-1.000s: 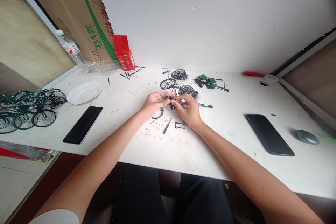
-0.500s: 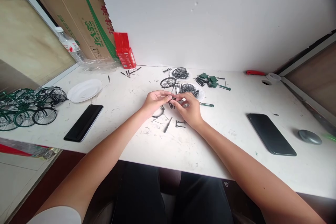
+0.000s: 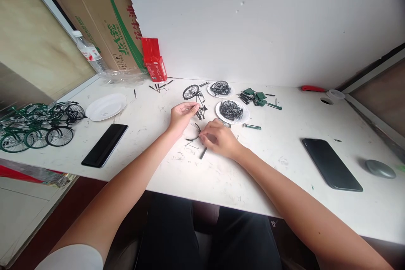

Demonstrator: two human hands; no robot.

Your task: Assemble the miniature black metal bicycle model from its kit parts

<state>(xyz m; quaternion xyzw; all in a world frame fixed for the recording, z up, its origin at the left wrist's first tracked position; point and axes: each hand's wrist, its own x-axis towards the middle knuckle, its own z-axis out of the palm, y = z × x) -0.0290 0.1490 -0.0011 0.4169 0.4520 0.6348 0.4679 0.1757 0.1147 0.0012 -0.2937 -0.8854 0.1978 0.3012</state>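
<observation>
My left hand (image 3: 182, 117) is closed, thumb against fingers, on a partly built black model bicycle (image 3: 200, 109). Its one visible wheel (image 3: 191, 92) points up and away from me. Lower and to the right, my right hand (image 3: 219, 139) is down at the tabletop with its fingertips drawn together; whatever lies between them is hidden. Touching or just beside those fingertips is a curved black part (image 3: 193, 139), maybe a mudguard. A dark screwdriver-like rod (image 3: 203, 152) sticks out below the right hand. Thin wire-like pieces (image 3: 191, 145) lie to its left.
Two white plates (image 3: 247, 114) of black wheels and parts stand behind my hands. Green and black pieces (image 3: 256, 96) lie right of them. Finished-looking green model bicycles (image 3: 38, 128), a bare plate (image 3: 109, 109) and a phone (image 3: 105, 145) are left; another phone (image 3: 332, 164) and a mouse (image 3: 380, 168) are right.
My hands have moved apart. The left has shifted slightly left and up with the model bicycle, and the right has come down to the loose parts on the table. The view has shifted slightly.
</observation>
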